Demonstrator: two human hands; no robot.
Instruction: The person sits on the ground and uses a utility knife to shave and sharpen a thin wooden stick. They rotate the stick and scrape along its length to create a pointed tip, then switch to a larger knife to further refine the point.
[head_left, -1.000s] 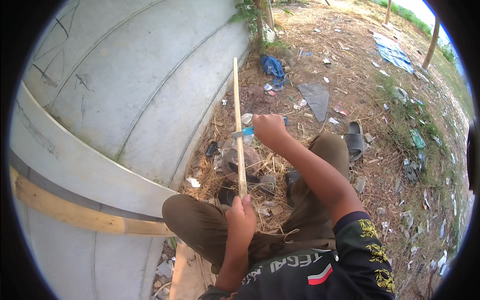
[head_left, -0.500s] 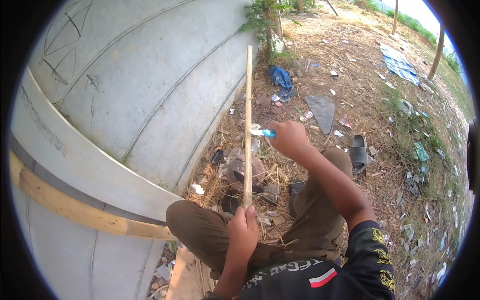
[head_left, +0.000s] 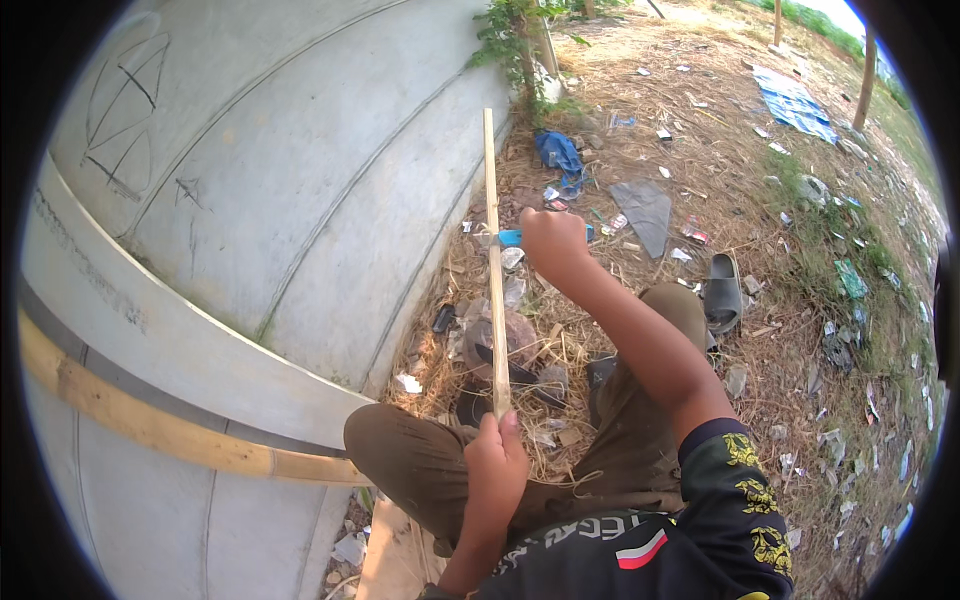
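Note:
A long thin bamboo strip (head_left: 492,240) stands nearly upright in front of me. My left hand (head_left: 497,462) grips its lower end above my left knee. My right hand (head_left: 553,243) is closed on a blue-handled knife (head_left: 511,237), pressed against the strip about halfway up. The blade itself is hidden behind the strip and my fingers. My knees in brown trousers frame the ground below.
Large grey concrete pipes (head_left: 250,190) fill the left side, with a thick bamboo pole (head_left: 150,425) lying across them. Dry straw and litter cover the ground, along with a dark sandal (head_left: 722,292), a blue cloth (head_left: 560,155), a grey sheet (head_left: 645,210) and a blue tarp (head_left: 795,100).
My right hand with the knife has slid up along the strip, away from my body. The strip has tilted slightly more upright; my left hand keeps its hold.

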